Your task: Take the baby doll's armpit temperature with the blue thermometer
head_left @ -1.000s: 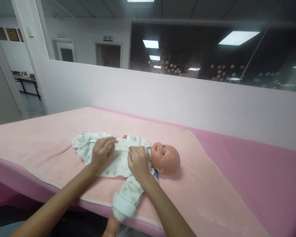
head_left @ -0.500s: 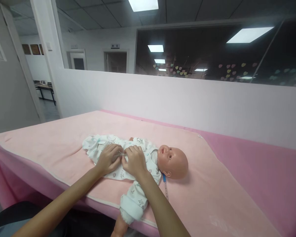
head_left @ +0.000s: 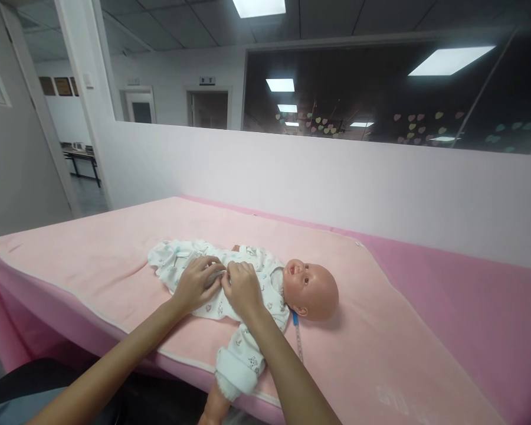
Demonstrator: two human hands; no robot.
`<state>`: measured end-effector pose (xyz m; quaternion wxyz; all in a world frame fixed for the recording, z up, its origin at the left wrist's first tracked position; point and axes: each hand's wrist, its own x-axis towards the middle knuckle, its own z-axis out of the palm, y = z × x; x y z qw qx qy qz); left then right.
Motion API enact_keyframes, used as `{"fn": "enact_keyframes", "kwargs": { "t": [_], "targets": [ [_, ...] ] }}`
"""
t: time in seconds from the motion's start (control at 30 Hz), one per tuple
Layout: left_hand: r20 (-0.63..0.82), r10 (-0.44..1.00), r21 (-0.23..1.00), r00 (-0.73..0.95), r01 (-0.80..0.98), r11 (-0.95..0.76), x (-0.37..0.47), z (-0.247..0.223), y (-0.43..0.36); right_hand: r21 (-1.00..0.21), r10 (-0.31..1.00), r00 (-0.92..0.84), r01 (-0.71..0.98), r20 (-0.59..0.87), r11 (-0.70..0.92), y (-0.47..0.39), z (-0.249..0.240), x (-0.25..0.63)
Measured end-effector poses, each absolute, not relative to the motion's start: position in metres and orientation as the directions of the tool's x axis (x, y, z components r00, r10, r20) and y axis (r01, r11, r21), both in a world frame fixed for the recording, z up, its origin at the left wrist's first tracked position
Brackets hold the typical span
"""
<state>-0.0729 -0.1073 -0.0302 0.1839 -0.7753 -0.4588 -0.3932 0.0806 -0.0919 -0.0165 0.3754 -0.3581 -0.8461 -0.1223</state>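
A baby doll [head_left: 315, 291] lies on its back, head to the right, in a white printed outfit [head_left: 252, 354]. Over its middle, my left hand [head_left: 197, 283] has its fingers curled at the cloth. My right hand [head_left: 242, 287] is beside it, thumb and fingers pinched together on the outfit's front. A thin pale strip shows between the two hands, too small to make out. One sleeved arm of the doll hangs over the near edge. Beneath its neck a blue-ended strap or tape [head_left: 297, 333] sticks out.
The doll rests on a pink padded mat [head_left: 380, 342] with a pale edging. A white wall [head_left: 314, 177] with a window above runs behind it. At the left are a door [head_left: 17, 147] and a distant table [head_left: 80, 154].
Both hands stay over the doll's middle, with small finger shifts. The clear gap of cloth below the hands has changed slightly, and the pale strip between them shows less.
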Motion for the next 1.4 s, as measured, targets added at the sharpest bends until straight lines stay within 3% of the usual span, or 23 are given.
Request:
{"fn": "enact_keyframes", "kwargs": {
  "t": [0.37,0.87,1.17,1.4],
  "targets": [
    [0.772,0.594,0.14,0.225,0.852,-0.505,-0.0729,-0.0299,-0.1088,-0.142,0.531,-0.388,0.693,0.753,0.707,-0.088,-0.0218,0.0794],
    [0.772,0.59,0.161,0.237,0.826,-0.541,-0.0724,-0.0279,-0.1089,-0.072,0.477,-0.453,0.664,0.753,0.744,-0.0899,-0.0219,0.0826],
    [0.76,0.598,0.15,0.254,0.827,-0.542,-0.0733,-0.0281,-0.1082,-0.145,0.491,-0.41,0.635,0.768,0.758,-0.0908,-0.0226,0.0834],
    [0.747,0.607,0.142,0.271,0.827,-0.545,-0.0738,-0.027,-0.1085,-0.13,0.494,-0.414,0.652,0.765,0.747,-0.0891,-0.0242,0.0827]
  ]
}}
